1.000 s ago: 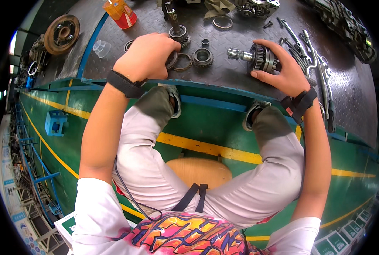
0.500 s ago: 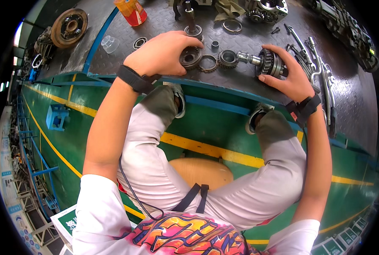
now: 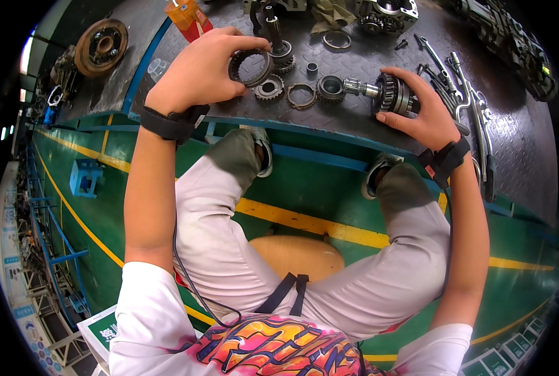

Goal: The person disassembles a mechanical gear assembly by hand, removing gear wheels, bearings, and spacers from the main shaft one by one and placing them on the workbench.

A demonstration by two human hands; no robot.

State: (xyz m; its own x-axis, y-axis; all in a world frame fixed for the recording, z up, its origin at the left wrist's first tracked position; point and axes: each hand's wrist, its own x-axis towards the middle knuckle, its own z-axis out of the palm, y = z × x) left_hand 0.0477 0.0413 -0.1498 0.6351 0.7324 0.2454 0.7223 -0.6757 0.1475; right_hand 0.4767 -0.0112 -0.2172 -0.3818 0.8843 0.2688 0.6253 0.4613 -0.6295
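Note:
My left hand (image 3: 199, 67) grips a toothed sleeve ring (image 3: 252, 82) between thumb and fingers, tilted just over the bench. Beside the ring lies a small splined hub (image 3: 269, 89). To its right a thin synchronizer ring (image 3: 301, 96) and a gear (image 3: 331, 88) lie in a row, the gear at the tip of a splined shaft. My right hand (image 3: 425, 116) is closed round the gear end of this gear shaft (image 3: 389, 94), which lies on its side. Behind the left fingers an upright shaft (image 3: 273, 28) stands in a gear (image 3: 284, 57).
A small bushing (image 3: 312, 67) and another ring (image 3: 337, 41) lie farther back. Wrenches (image 3: 441, 59) and bolts are at the right. A gearbox housing (image 3: 386, 15), an orange-red container (image 3: 188, 19) and a clear plastic cup (image 3: 158, 67) stand on the dark bench (image 3: 348, 119).
My left hand has moved left with the sleeve ring, which has come away from the splined hub, now showing on the bench. My right hand has stayed on the gear shaft.

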